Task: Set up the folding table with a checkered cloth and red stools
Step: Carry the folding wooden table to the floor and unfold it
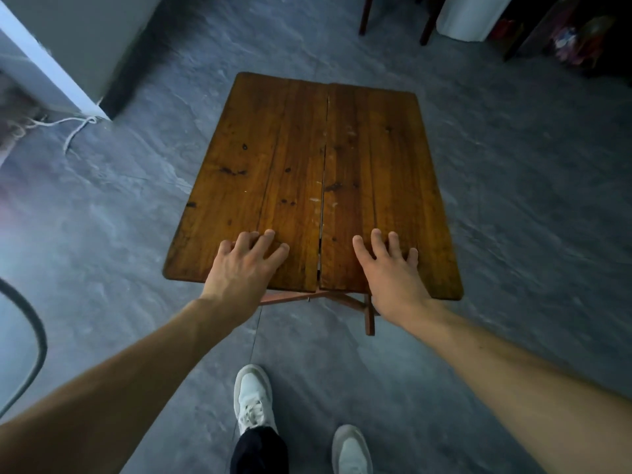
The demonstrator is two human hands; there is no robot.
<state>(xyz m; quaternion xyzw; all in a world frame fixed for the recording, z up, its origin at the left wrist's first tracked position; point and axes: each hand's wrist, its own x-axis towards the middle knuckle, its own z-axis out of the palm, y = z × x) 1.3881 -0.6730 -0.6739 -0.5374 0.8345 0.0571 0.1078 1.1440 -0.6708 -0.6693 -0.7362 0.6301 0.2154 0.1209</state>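
The wooden folding table point(307, 159) stands unfolded on the grey floor, its two brown leaves meeting at a centre seam. My left hand point(244, 265) rests with spread fingers on the left leaf near the front edge. My right hand point(393, 268) lies the same way on the right leaf. Neither hand holds anything. Part of the reddish crossed leg frame point(345, 301) shows under the near edge. No checkered cloth and no red stools are in view.
Grey stone-pattern floor point(513, 200) surrounds the table. A white appliance point(48, 70) with a white cord point(75, 128) stands at the far left. Chair legs point(366, 12), a white bin point(472, 15) and dark furniture sit at the back right. My white shoes point(253, 398) are near the table.
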